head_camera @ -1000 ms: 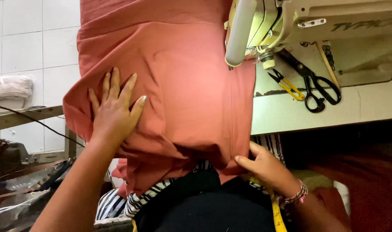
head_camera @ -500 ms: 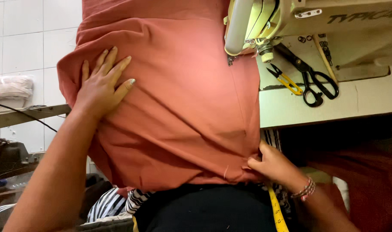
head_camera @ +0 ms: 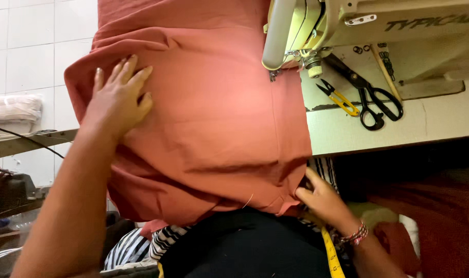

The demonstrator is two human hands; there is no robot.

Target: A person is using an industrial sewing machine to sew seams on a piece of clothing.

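- I see my left hand lying flat on the red cloth, fingers spread apart and pressing down near its left edge.
- My right hand is low at the cloth's bottom right corner. Its fingers look pinched on the hem there, but I cannot see the tips well.
- The cloth is big. It covers the table in front of me and hangs over the near edge onto my lap. Its far part runs under the sewing machine.
- I think this is the step of smoothing and lining up the cloth at the needle, not sewing yet.
- I judge the next move needs both hands to slide the cloth together, so it stays flat and the hem stays straight.
- On the right, the black scissors and the small yellow snips lie on the table, just beside the cloth's right edge. There is little room that way.
- On the left, the cloth bulges past the table edge, with open space beside it.
- A yellow tape hangs by my right wrist.
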